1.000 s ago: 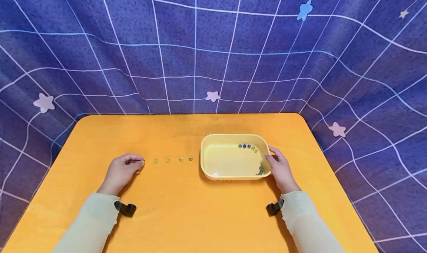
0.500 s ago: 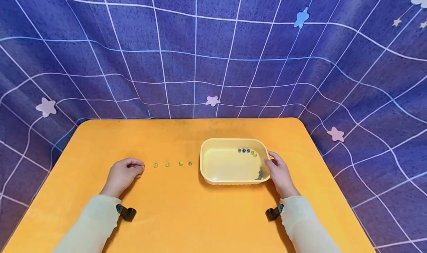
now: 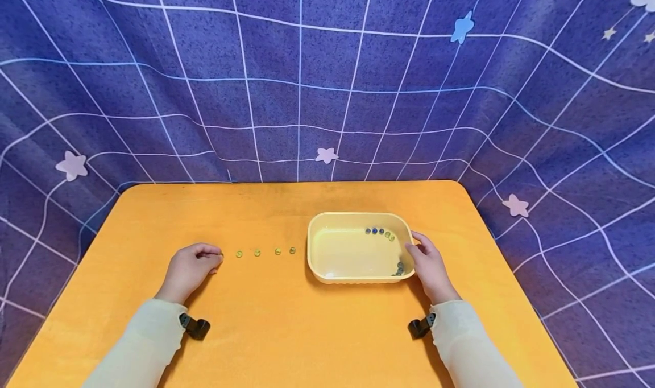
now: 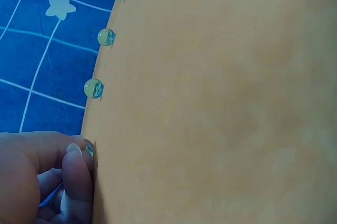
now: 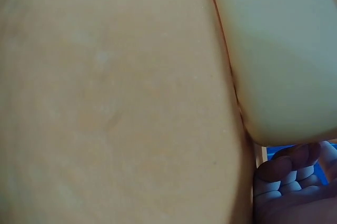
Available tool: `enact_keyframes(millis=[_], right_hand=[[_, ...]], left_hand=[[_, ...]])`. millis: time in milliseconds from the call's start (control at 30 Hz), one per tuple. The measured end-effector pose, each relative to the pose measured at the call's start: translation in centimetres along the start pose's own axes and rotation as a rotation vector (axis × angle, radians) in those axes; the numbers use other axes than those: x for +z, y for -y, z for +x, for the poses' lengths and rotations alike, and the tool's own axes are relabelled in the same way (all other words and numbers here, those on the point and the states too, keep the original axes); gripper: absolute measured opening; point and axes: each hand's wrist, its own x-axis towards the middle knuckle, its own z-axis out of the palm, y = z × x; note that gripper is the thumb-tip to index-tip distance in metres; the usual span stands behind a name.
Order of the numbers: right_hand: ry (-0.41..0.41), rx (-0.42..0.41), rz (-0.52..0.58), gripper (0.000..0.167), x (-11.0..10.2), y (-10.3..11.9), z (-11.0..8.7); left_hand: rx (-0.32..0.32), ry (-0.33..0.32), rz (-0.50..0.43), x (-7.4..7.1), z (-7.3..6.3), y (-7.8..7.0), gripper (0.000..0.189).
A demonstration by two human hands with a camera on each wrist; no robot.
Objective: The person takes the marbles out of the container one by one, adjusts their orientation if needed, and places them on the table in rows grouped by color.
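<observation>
My left hand [image 3: 190,268] pinches a glass marble [image 4: 89,147] between thumb and forefinger at the left end of a row; the fingers mostly cover it. Several more marbles [image 3: 257,253] continue that row rightward, spaced apart on the table. The row leads toward a pale yellow plastic basin [image 3: 319,218], whose right end my right hand [image 3: 431,267] grips with the thumb over the rim and fingers outside. Inside the basin, blue and yellowish marbles [image 3: 381,231] curve along the far right corner, and darker ones [image 3: 399,268] gather at the near right corner.
An orange-yellow table [image 3: 286,331] carries everything, with rounded far corners. Behind it and along its sides hangs a blue curtain [image 3: 266,109] with white grid lines and stars. A small black camera [image 3: 197,326] sits at each wrist.
The head view has tilted slightly, so the table appears a little lower than a second ago. Both hands, the basin and the marbles keep their places.
</observation>
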Motion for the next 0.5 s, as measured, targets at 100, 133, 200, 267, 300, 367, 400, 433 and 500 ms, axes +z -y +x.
enact_keyframes(millis=[100, 133, 200, 267, 300, 367, 400, 433, 500], right_hand=[[-0.002, 0.001, 0.0, 0.042, 0.0, 0.1, -0.03], [-0.003, 0.001, 0.001, 0.042, 0.01, 0.15, -0.03], [-0.001, 0.001, -0.003, 0.042, 0.0, 0.25, -0.03], [0.002, 0.003, -0.013, 0.043, -0.02, 0.34, -0.03], [0.003, 0.005, -0.016, 0.043, -0.02, 0.36, -0.02], [0.006, 0.011, -0.021, 0.044, -0.04, 0.38, -0.03], [0.007, 0.012, -0.022, 0.044, -0.04, 0.39, -0.05], [0.008, 0.014, -0.022, 0.045, -0.04, 0.38, -0.08], [0.012, 0.014, -0.016, 0.045, -0.02, 0.33, -0.14]], left_hand=[[-0.011, -0.002, -0.011, 0.03, 0.0, -0.04, 0.029], [-0.013, -0.003, -0.014, 0.03, -0.02, -0.06, 0.029], [-0.014, -0.005, -0.017, 0.0, -0.08, -0.13, 0.031], [-0.018, -0.012, -0.025, -0.03, -0.11, -0.12, 0.032], [-0.02, -0.015, -0.032, -0.04, -0.14, -0.14, 0.032], [-0.019, -0.016, -0.044, -0.08, -0.22, -0.12, 0.034], [-0.02, -0.017, -0.052, -0.09, -0.26, -0.11, 0.034], [-0.022, -0.02, -0.062, -0.11, -0.28, -0.05, 0.035], [-0.023, -0.022, -0.081, -0.15, -0.36, 0.05, 0.036]])
